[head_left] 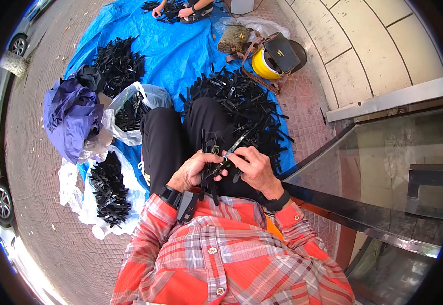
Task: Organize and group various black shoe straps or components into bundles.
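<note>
Above my lap, my left hand (197, 170) is closed on black straps (212, 185) whose ends hang down over my shirt and trousers. A small metal buckle-like piece (215, 149) shows among them. My right hand (256, 169) is right beside it, thumb and forefinger pinched on a narrow black strip (238, 143) with a shiny side, which slants up between the hands. The exact spot where the fingertips meet is too small to make out. Past my right knee spreads a large heap of similar black straps (241, 99).
A blue tarp (173, 66) lies ahead, with another black strap pile (118, 66). To the left are a purple cloth bundle (74, 114) and plastic bags (152, 94) with straps. A yellow bucket (264, 66) carries a dark bag. Glass panels (379, 162) flank my right; another person's hands (184, 12) work far ahead.
</note>
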{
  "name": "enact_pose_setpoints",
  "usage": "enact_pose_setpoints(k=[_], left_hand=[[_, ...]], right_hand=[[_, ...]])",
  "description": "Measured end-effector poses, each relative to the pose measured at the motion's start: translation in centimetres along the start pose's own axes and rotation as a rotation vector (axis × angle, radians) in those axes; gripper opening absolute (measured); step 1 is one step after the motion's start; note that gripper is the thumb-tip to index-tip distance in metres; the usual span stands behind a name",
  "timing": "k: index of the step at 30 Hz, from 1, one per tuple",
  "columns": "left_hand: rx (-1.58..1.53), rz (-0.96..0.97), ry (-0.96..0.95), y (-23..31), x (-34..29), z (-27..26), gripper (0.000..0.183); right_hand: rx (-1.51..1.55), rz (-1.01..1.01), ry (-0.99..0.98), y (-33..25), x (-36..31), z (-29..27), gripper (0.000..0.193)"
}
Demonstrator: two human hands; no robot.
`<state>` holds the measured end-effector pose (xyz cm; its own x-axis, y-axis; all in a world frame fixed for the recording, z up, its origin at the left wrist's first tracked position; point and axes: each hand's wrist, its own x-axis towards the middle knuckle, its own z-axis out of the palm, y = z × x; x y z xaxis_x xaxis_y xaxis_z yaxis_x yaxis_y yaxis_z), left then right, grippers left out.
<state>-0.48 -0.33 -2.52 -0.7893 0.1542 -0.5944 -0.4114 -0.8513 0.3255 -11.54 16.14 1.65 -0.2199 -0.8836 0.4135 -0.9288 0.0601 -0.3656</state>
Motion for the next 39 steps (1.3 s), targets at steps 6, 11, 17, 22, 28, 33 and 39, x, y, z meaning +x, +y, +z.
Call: enact_pose_setpoints(k=[6,11,17,22,28,33,39], left_hand=[[0.049,-0.019,-0.060,0.3,-0.3,-0.1,0.027],[0.023,-0.001,-0.105,0.3,-0.5,0.5,0.024],[0.044,0.030,-0.112,-0.4,-0.1,-0.3,0.015],[0.016,0.014,-0.113,-0.4,-0.3,0.4,0.018],[0.106,0.085,-0.161,0.0,-0.3,0.6,0.032],[0.168,0.109,-0.194,-0.1,-0.5,0.5,0.027],[0.190,0.059,-0.193,0.0,-0.5,0.4,0.033]], right_hand=[[-0.142,0.043,0.013,1.7,-0.3,-1.7,0.029],[-0.149,0.027,-0.018,2.1,0.1,-2.0,0.034],[0.032,-0.060,-0.158,-1.0,1.4,-1.4,0.047],[0.079,0.170,-0.066,-0.8,0.5,-0.7,0.042],[1.327,1.156,0.525,0.1,-1.5,-1.1,0.016],[1.523,1.305,0.448,0.8,-1.5,-0.8,0.014],[1.485,1.180,0.194,0.7,1.0,0.9,0.016]])
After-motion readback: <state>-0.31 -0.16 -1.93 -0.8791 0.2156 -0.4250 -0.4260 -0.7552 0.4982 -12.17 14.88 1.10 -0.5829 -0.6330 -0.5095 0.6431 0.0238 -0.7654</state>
